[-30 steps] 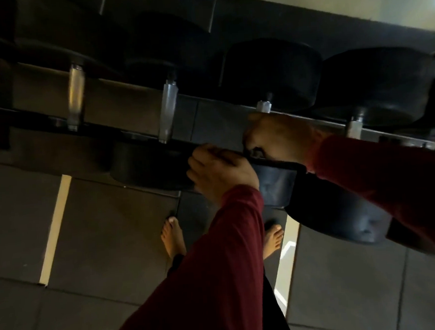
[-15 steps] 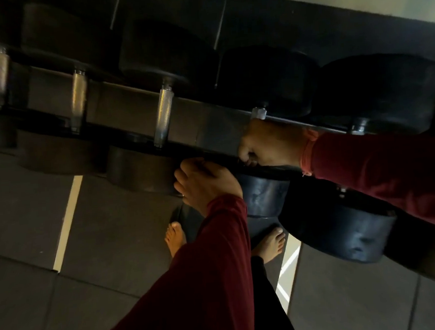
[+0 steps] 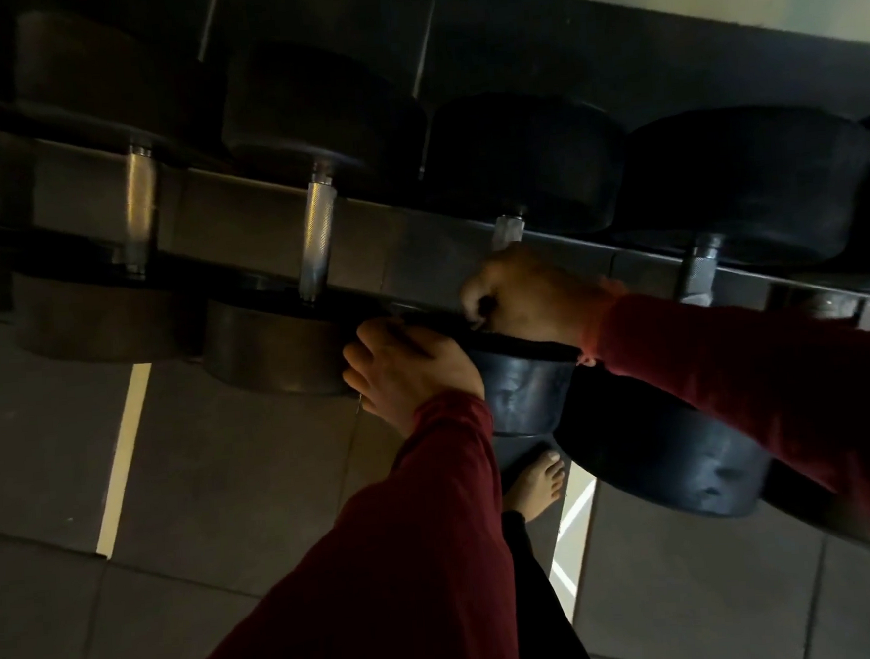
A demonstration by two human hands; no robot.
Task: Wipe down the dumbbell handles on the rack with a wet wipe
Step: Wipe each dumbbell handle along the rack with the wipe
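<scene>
my right hand clenching round the dumbbell handle mid-frame, left hand gripping the black weight's rim just below, wipe hidden

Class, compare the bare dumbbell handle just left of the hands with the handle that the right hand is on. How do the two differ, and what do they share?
The bare handle shows its full knurled length; the gripped handle shows only a short stub above the right hand.
Nothing touches the bare handle; the right hand's fingers curl round the gripped one, while the left hand rests on its near weight.
Both are silvery metal, sitting between dark round weights on the rack.
</scene>
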